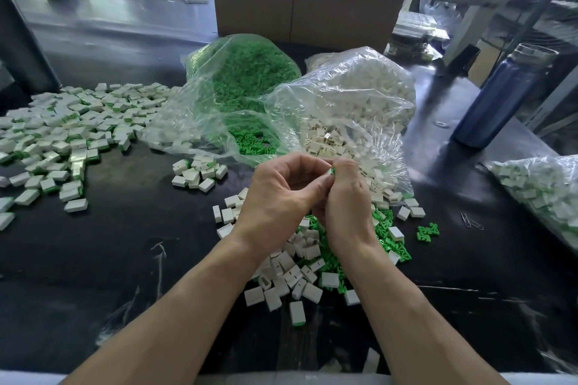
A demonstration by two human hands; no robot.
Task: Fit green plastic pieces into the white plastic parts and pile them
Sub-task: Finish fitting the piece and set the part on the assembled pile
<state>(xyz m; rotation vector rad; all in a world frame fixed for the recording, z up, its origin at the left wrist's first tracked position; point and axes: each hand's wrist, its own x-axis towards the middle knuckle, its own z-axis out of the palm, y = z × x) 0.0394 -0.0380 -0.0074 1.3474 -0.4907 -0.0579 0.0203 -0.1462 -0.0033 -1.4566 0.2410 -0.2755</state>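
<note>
Now, green piece (332, 170) pinched between both hands' grip

blue bottle (497, 97), cardboard box (306, 6), paper clips (471, 222)

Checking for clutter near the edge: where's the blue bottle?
In the head view, the blue bottle stands upright at the right rear of the table, right of the bag of white parts.
</note>
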